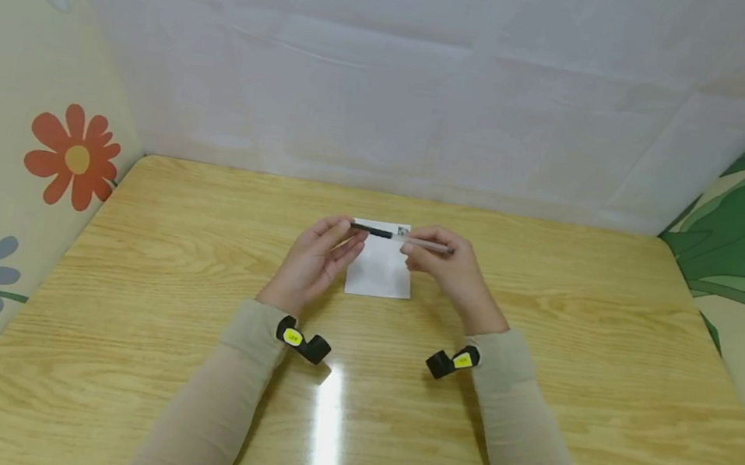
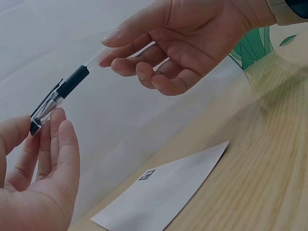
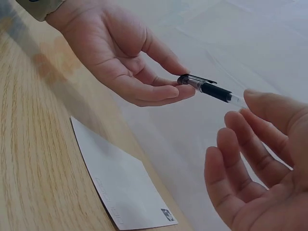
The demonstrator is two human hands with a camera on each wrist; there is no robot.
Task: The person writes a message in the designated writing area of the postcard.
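Pen (image 2: 73, 82), one: slim, clear barrel (image 2: 93, 59), black grip (image 3: 215, 91), transparent cap (image 2: 45, 112) with black clip (image 2: 46, 98); a pointed tip shows through the cap. Held crosswise between both hands: left hand (image 1: 314, 260) pinches the capped end between thumb and fingertips; right hand (image 1: 450, 266) pinches the barrel between thumb and forefinger, other fingers bent. Pen is raised over a white sheet (image 1: 378, 276), small dark printed mark (image 1: 403, 231) near one corner, on wood-grain worktop (image 1: 162, 275).
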